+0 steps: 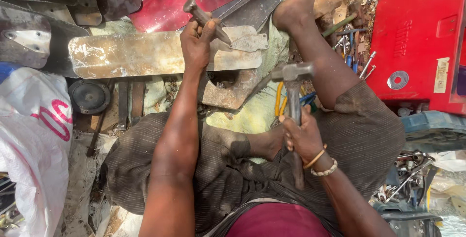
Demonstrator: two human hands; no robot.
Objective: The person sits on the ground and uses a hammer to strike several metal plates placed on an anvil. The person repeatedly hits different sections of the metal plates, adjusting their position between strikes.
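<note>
1. Under our left hand [196, 42], closed round a slanted chisel [206, 19], lies the metal plate [145, 55], tip meeting it just beyond our fingers.
2. Nearer us, our right hand [303, 137] grips the hammer [292, 72] (head raised, clear of the chisel).
3. Our foot [293, 8] rests beside the plate, seemingly steadying it.

Chisel and hammer over a metal plate

The left hand [195, 42] is gripping a chisel [206, 19], its tip resting tilted on a long metal plate [141, 54]. The right hand [303, 137] is holding a hammer [293, 86] raised just right of the plate. A bare foot [293, 8] is pressing beside the plate, and a red case [412, 38] is lying at the right.
</note>
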